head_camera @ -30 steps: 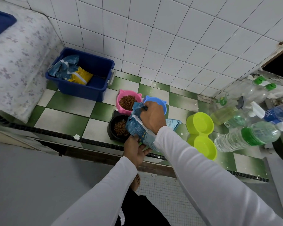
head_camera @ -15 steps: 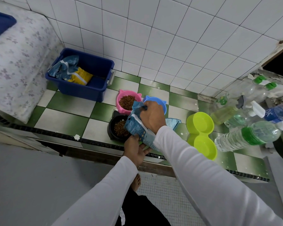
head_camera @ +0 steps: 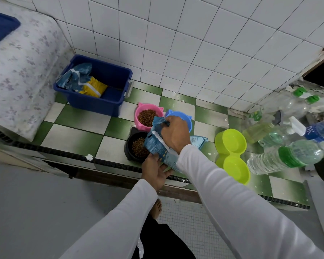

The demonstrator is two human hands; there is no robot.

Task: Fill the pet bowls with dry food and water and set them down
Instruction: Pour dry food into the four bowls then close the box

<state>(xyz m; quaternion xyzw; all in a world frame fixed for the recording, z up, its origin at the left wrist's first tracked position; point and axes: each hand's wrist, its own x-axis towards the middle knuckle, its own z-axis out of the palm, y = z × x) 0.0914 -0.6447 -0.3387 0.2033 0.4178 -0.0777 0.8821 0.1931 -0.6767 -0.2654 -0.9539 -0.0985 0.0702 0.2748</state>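
Observation:
A blue dry-food bag (head_camera: 155, 144) is held over the green-and-white tiled ledge (head_camera: 77, 135). My right hand (head_camera: 175, 134) grips its top edge and my left hand (head_camera: 153, 170) holds its bottom. Just left of the bag, a black bowl (head_camera: 134, 146) holds brown kibble. Behind it a pink cat-eared bowl (head_camera: 147, 116) is also filled with kibble. A blue cat-eared bowl (head_camera: 183, 118) sits behind my right hand, its inside hidden. A lime double bowl (head_camera: 232, 154) stands to the right with both wells bare.
A dark blue bin (head_camera: 108, 90) with blue and yellow food bags stands at the back left. Several water and spray bottles (head_camera: 284, 157) crowd the right end of the ledge. A floral covered surface (head_camera: 17, 71) lies at the left. My bare foot (head_camera: 156, 208) is on the floor below.
The bag's top has shifted slightly in my right hand; both hands stay in nearly the same place over the black bowl.

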